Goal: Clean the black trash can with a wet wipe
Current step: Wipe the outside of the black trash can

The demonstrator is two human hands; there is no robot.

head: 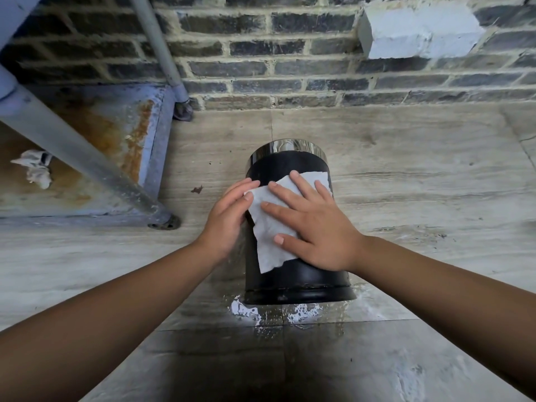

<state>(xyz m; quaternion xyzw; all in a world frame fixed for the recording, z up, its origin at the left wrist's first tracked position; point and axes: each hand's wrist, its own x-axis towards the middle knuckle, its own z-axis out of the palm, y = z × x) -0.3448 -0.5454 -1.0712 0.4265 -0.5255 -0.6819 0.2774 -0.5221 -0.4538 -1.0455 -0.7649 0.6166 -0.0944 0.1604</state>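
The black trash can lies on its side on the floor, its chrome rim toward the brick wall and its base toward me. A white wet wipe is spread over the can's upper side. My right hand lies flat on the wipe with fingers apart, pressing it against the can. My left hand cups the can's left side, its fingertips touching the wipe's edge.
A grey metal frame with slanted posts and a rusty base plate stands at the left. A crumpled white paper lies on that plate. The brick wall runs behind the can. The floor tiles are wet near the can's base.
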